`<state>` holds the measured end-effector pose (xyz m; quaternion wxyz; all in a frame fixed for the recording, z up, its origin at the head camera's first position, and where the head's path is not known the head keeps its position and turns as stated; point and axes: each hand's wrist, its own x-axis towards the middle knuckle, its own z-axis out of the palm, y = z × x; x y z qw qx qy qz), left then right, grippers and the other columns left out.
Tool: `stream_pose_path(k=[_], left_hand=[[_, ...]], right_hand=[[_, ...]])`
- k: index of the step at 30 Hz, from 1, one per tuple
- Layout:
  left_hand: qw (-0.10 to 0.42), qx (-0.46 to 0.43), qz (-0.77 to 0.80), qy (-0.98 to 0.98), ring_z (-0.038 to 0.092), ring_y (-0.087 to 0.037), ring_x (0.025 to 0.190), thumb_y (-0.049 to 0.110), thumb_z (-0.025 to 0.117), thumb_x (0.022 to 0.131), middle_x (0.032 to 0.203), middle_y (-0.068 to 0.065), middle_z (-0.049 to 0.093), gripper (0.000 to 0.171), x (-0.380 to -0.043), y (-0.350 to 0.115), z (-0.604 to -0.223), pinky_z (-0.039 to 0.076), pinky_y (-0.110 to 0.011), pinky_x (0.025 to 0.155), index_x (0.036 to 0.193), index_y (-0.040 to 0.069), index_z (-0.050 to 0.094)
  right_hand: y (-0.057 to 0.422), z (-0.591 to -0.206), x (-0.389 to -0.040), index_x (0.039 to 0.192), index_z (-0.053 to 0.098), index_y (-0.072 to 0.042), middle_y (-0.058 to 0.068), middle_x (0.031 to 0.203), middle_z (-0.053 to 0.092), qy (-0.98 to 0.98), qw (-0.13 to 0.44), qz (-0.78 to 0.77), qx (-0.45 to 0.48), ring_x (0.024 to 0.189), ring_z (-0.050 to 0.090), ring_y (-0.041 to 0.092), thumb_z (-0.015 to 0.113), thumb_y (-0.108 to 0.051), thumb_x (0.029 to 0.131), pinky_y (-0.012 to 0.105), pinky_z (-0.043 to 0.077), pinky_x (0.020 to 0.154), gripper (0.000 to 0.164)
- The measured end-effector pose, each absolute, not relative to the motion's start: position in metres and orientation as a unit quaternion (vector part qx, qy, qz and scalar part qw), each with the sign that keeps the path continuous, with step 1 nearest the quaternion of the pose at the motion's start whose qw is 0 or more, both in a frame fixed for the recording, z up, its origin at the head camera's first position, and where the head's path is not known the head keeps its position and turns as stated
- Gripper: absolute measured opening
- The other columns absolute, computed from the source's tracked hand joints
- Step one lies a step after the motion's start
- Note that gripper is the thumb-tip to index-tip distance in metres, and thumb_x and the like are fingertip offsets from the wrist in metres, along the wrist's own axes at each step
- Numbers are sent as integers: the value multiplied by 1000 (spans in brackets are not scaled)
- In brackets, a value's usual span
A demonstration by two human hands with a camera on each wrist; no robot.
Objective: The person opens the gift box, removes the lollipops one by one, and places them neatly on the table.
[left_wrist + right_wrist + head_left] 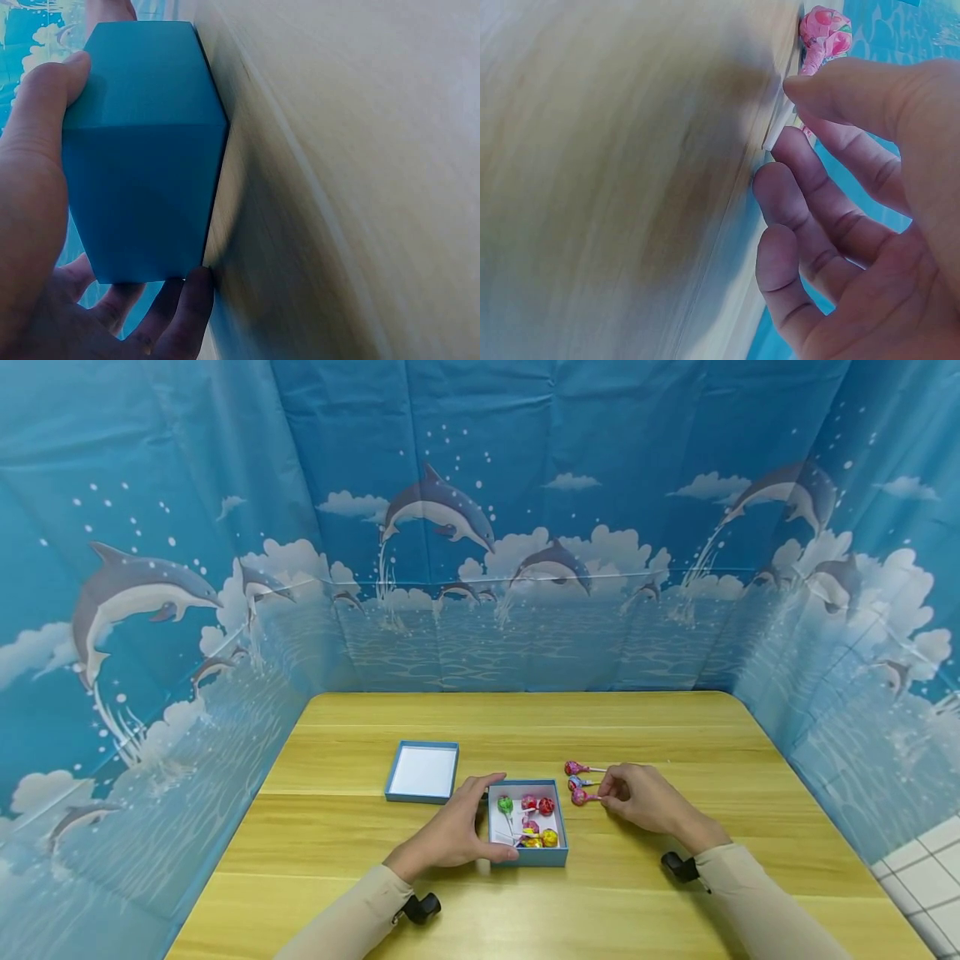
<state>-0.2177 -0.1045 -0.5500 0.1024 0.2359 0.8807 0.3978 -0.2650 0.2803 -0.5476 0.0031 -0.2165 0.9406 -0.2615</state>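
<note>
My left hand [450, 831] holds a blue box [540, 857] by its left side, with the thumb on the near wall and the fingers toward the far wall. The box's outer walls fill much of the left wrist view. Inside it lie several wrapped lollipops, among them a green lollipop [506, 806], a red lollipop [547, 807] and a yellow lollipop [550, 838]. To the right of the box, my right hand [648, 799] pinches the white stick of a pink lollipop [580, 797] between thumb and index finger. That wrapper also shows in the right wrist view.
Just beyond the pinched one, a blue-wrapped lollipop [574, 782] and another pink-red lollipop [573, 767] lie on the wooden table [360, 877]. The box lid [423, 770], white inside, lies upturned at the back left. A dolphin-print curtain [480, 643] surrounds the table's back and sides.
</note>
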Motion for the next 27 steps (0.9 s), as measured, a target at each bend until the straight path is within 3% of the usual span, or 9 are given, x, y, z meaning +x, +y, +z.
stream_pose_path(k=[27], left_hand=[[97, 241, 395, 881, 56, -31, 156, 57, 100, 91, 174, -12, 50, 122, -216, -105, -551, 46, -67, 134, 185, 26, 30]], right_hand=[[269, -526, -260, 104, 81, -21, -7, 101, 76, 945, -22, -246, -215, 86, 62, 8, 87, -16, 106, 29, 53, 75, 8]])
